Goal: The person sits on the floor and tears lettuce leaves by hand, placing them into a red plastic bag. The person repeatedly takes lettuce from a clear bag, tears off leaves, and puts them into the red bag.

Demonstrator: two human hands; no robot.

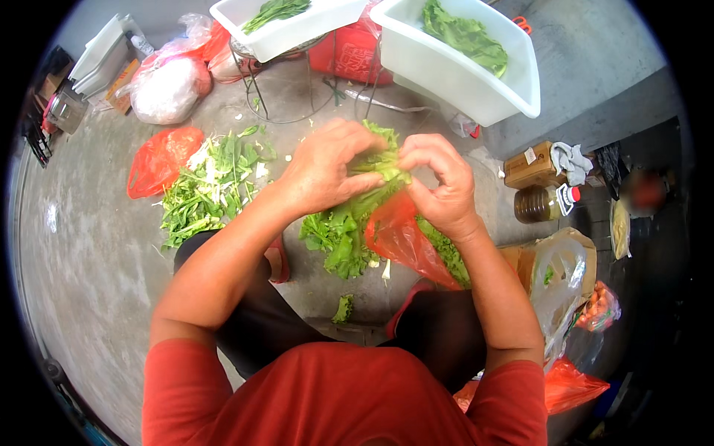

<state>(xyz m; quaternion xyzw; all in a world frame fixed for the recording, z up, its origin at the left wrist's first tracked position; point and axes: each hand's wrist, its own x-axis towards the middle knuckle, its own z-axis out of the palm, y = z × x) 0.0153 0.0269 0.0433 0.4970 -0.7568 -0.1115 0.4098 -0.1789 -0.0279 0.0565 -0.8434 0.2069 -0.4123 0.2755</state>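
Note:
Between my hands is a bunch of leafy lettuce (380, 161). My left hand (340, 167) wraps around it, thumb below and fingers above. The fingertips of my right hand (440, 178) pinch the bunch's right edge. Beneath them, loose lettuce leaves (340, 240) lie on the concrete floor. A red plastic bag (399, 237) sits beside those leaves, with more lettuce (446, 253) at its right side, partly covered by my right forearm. To the left spreads a heap of greens and trimmings (215, 184), touching another red plastic bag (162, 159).
Ahead, a white tub (457, 72) holds lettuce leaves, and another white tub (295, 28) with greens rests on a wire stand (279, 117). Stuffed plastic bags (170, 89) stand far left. An oil jug (538, 203) and cardboard box (532, 164) are on the right.

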